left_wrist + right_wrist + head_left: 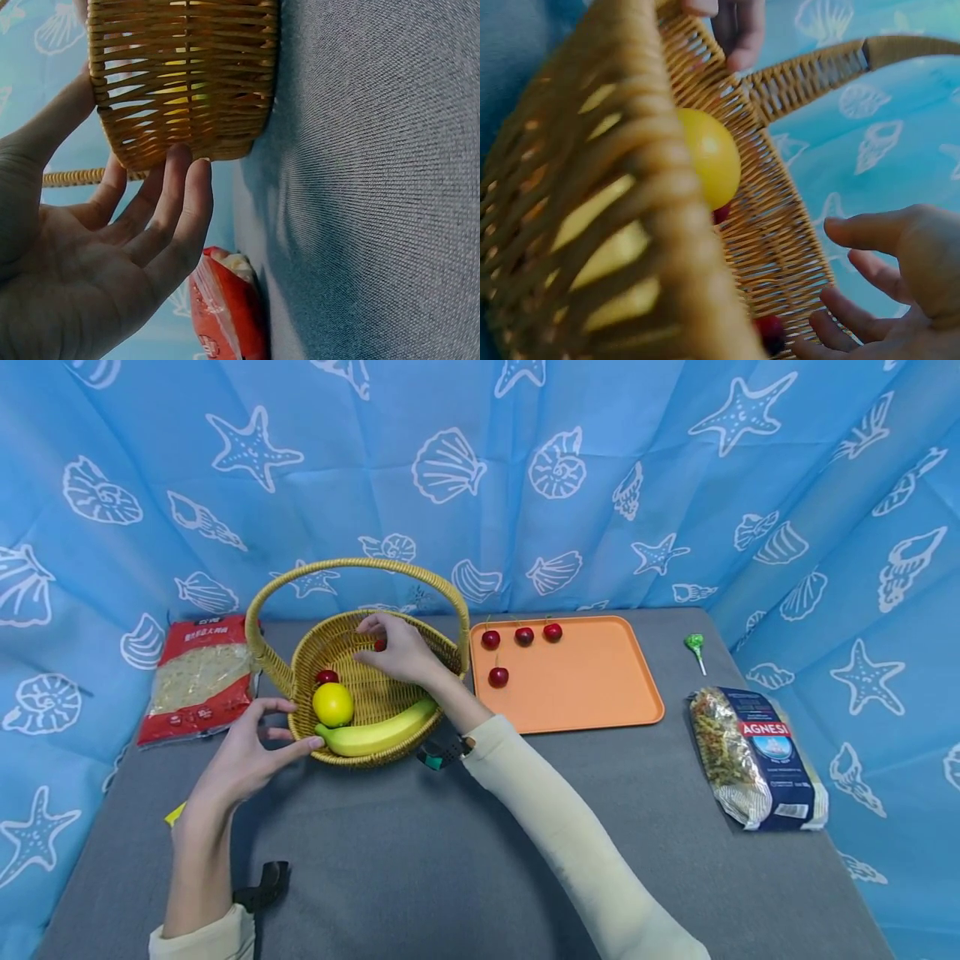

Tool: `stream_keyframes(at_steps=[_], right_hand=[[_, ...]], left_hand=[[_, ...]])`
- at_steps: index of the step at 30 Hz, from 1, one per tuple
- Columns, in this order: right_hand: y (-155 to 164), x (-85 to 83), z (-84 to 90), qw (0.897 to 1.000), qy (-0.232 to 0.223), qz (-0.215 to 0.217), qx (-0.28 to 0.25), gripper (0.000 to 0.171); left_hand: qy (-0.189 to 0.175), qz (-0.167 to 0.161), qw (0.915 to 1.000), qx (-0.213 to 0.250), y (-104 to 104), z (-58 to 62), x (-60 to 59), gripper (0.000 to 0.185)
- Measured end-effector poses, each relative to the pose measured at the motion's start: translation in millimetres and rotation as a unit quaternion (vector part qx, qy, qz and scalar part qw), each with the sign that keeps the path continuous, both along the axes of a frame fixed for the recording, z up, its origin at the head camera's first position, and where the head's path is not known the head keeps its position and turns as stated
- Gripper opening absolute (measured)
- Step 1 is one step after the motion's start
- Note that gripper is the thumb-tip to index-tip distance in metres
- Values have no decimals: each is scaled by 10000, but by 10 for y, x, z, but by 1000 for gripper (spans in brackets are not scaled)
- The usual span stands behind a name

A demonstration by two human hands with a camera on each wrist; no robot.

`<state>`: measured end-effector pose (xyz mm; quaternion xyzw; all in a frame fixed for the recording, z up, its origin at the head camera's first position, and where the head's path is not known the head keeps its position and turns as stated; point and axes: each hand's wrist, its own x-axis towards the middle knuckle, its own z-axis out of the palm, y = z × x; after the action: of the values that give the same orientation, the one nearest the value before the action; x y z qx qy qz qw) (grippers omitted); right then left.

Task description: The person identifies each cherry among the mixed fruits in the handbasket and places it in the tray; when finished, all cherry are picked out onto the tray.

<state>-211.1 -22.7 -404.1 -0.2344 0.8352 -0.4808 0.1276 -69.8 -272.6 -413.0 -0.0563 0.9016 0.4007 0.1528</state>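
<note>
A: Where is the wicker basket (352, 693), and what is in it?

B: It sits left of centre in the head view, on the grey surface (480, 827). Inside lie a banana (378, 734), a yellow round fruit (333, 703) and a cherry (326, 677) just behind that fruit.

A: What are the hands doing?

B: The left hand (243, 756) rests against the basket's near outer wall, fingers straight and relaxed, gripping nothing. The right hand (397, 650) reaches into the basket from the right, fingers loosely spread over a second cherry (771, 332) on the basket floor; it holds nothing that shows.

A: What else is around?

B: An orange tray (585, 693) sits just right of the basket, with four cherries along its upper left part. A red packet (198, 677) lies at the left, a pasta bag (757, 756) at the right, and a green lollipop (695, 646) above it.
</note>
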Motion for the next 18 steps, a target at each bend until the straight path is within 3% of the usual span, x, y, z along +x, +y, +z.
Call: stream_keyframes(at_steps=[10,18], right_hand=[[-262,-96,-94,9990,-275,-20,352,40],[-333,-84,-164,9925,-838,120,879,38]], left_hand=[[69,-6,10000,-16,25,5,8,85],[42,-17,10000,20,21,9,16,86]])
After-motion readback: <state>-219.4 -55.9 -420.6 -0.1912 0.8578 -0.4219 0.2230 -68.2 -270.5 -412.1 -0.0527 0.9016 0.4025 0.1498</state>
